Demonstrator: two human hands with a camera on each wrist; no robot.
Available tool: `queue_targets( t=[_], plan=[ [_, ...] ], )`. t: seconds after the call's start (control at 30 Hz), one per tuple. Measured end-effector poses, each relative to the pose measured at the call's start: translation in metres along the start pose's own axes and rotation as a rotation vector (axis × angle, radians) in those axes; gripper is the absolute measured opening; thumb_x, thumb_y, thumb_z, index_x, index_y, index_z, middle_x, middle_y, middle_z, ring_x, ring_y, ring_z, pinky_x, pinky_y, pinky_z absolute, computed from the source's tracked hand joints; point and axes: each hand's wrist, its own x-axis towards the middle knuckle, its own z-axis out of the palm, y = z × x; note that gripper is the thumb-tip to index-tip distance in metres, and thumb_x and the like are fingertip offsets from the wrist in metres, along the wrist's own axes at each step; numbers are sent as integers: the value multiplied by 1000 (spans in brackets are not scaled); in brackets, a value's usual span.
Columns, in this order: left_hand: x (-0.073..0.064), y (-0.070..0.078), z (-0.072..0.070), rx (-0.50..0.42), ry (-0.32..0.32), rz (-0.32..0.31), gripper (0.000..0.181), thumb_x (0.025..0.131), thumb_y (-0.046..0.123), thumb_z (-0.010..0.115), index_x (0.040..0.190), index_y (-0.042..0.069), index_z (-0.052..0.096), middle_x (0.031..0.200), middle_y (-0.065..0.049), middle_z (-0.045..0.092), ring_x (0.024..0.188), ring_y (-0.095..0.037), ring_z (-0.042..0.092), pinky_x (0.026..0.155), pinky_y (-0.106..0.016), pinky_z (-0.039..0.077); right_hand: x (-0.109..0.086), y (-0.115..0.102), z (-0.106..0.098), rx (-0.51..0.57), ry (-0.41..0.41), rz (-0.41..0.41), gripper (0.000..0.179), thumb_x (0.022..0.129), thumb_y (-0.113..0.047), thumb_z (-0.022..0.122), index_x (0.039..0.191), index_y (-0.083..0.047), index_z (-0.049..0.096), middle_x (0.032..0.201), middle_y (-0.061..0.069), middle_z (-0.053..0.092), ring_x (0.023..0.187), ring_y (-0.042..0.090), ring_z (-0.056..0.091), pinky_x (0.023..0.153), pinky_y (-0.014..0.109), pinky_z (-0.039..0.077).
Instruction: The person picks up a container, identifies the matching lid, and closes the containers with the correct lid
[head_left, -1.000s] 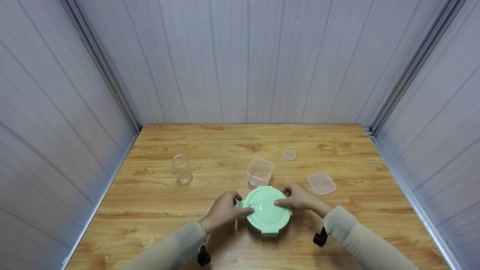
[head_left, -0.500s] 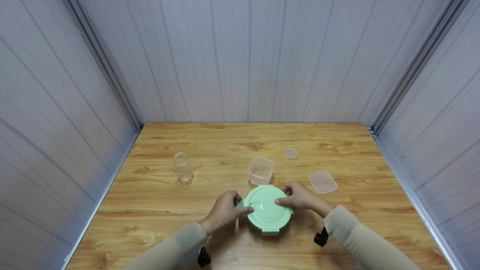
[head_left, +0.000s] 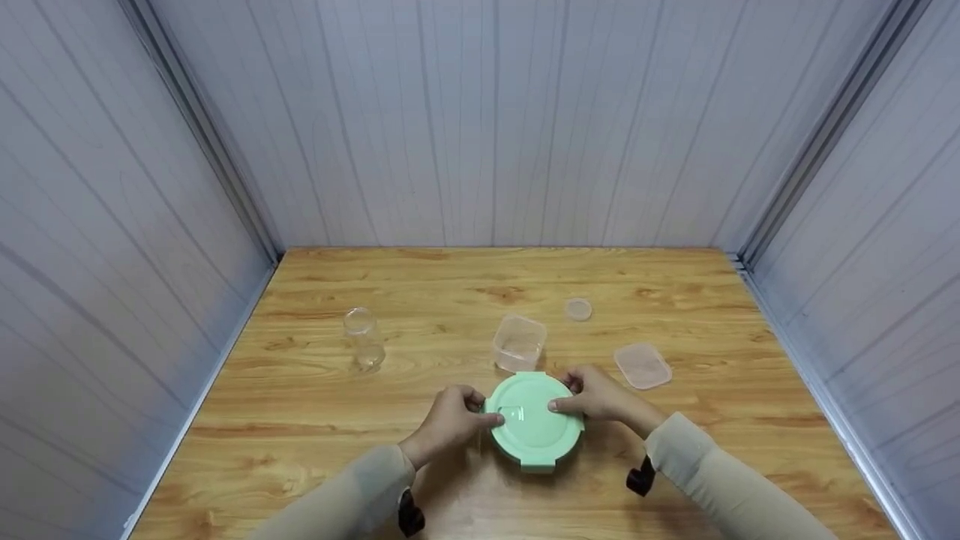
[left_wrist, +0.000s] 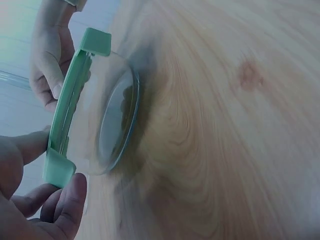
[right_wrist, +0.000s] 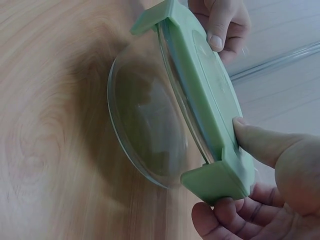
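A round glass food container (left_wrist: 95,115) with a mint-green snap-on lid (head_left: 536,427) stands on the wooden table at the front middle. My left hand (head_left: 448,418) pinches the lid's left side, thumb on top and fingers at a side latch (left_wrist: 59,169), which slants downward in the left wrist view. On the opposite side my right hand (head_left: 598,394) holds the rim, its thumb on the lid and curled fingers under another latch (right_wrist: 215,180). The front latch (head_left: 538,466) hangs down over the rim. In the right wrist view the glass base (right_wrist: 145,115) shows under the lid.
Just behind the container stands a clear square plastic box (head_left: 519,343). A square lid (head_left: 643,366) lies to its right, and a small round lid (head_left: 578,309) farther back. A clear jar (head_left: 364,339) stands at left. Panelled walls (head_left: 487,127) enclose the table's back and sides.
The left latch stuck outward earlier and now sits closer to the rim, with my left fingers moved slightly inward and right. My right hand and the container have stayed in place.
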Motion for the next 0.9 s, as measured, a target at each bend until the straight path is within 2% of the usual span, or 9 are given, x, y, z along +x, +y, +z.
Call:
queue_targets(
  t=[0.17,0.27,0.57,0.9],
  plan=[
    [-2,-1,1,-35,19,-61,27,88,15,91,104,0,75,94,-7,73,84,-14,65,72,-24,55,0,0,2,-6,-5,-12,28,95,-25,86,98,-5,67,87,3,62,76,14,57,62,24,50],
    [-2,-2,2,-40,29,-78,26,88,15,91,104,0,76,94,-7,74,84,-14,66,72,-23,55,0,1,3,-5,-5,-18,28,95,-25,87,96,-6,66,87,2,61,75,14,57,61,24,49],
    [0,-2,3,-73,31,-87,24,88,12,90,103,0,76,94,-6,74,83,-13,65,70,-23,54,0,3,4,-10,9,-57,27,94,-23,87,95,-3,68,84,3,63,75,14,58,62,26,50],
    [2,1,2,-113,8,-101,19,88,10,89,100,1,77,89,-3,73,78,-12,63,66,-22,53,-1,0,1,-28,9,-50,29,93,-24,88,96,-3,67,86,4,64,77,15,59,63,26,52]
  ],
)
